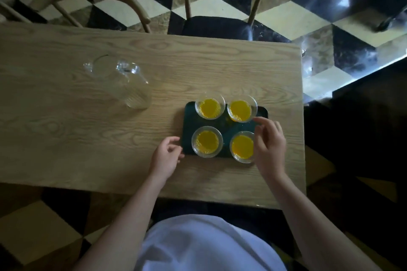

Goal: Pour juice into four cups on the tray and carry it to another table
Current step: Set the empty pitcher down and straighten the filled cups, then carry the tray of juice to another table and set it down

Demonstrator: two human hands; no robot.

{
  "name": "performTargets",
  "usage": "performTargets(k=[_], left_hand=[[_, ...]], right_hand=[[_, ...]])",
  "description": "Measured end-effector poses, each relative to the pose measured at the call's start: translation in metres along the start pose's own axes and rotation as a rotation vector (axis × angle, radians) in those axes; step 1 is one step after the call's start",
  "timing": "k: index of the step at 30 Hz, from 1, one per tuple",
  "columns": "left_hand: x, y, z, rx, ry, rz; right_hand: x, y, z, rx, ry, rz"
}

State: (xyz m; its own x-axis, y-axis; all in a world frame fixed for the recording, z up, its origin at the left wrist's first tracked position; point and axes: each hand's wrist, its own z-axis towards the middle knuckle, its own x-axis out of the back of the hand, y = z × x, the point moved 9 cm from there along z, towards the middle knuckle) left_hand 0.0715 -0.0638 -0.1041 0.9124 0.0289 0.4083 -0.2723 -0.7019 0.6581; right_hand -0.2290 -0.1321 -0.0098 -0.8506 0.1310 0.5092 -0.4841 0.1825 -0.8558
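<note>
1. The left hand (166, 156) sits at the tray's near-left edge, fingers loosely curled and holding nothing; whether the fingertips touch the rim I cannot tell.
2. The right hand (269, 143) hangs over the tray's right side, fingers spread and empty, just beside the near-right cup (243, 146).
3. The tray (229, 130), dark green, lies near the table's (88, 138) right end with four cups on it, all holding juice, so pouring looks done and the lift is next.
4. Risk: the cups crowd the rims (the near-right one seems to overhang), so an uneven lift by one hand could tip or slide them and slop juice.
5. Farther left, the jug (130, 86) stands empty, well apart from the tray.
6. Chairs (220, 22) stand beyond the table.
</note>
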Motion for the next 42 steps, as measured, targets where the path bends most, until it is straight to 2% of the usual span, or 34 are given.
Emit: performTargets(k=[5,9,15,21,31,37,42], left_hand=[[0.000,0.020,0.018,-0.063,0.063,0.154],[-0.014,0.038,0.038,-0.113,0.038,0.240],[-0.022,0.038,0.064,-0.066,0.006,0.266],[-0.030,0.028,0.068,0.039,-0.165,0.127],[-0.031,0.027,0.066,0.072,-0.167,-0.045],[-0.026,0.038,0.062,0.065,-0.175,-0.110],[-0.021,0.052,0.063,0.055,-0.251,-0.169]], right_hand=[[0.027,0.072,0.000,-0.265,0.093,-0.032],[0.018,0.113,0.006,-0.404,-0.035,-0.134],[0.003,0.130,0.014,-0.452,-0.170,-0.083],[-0.004,0.132,0.024,-0.483,-0.230,-0.042],[-0.001,0.140,0.030,-0.556,-0.275,0.064],[0.006,0.130,0.036,-0.539,-0.278,0.127],[0.021,0.108,0.047,-0.491,-0.322,0.144]])
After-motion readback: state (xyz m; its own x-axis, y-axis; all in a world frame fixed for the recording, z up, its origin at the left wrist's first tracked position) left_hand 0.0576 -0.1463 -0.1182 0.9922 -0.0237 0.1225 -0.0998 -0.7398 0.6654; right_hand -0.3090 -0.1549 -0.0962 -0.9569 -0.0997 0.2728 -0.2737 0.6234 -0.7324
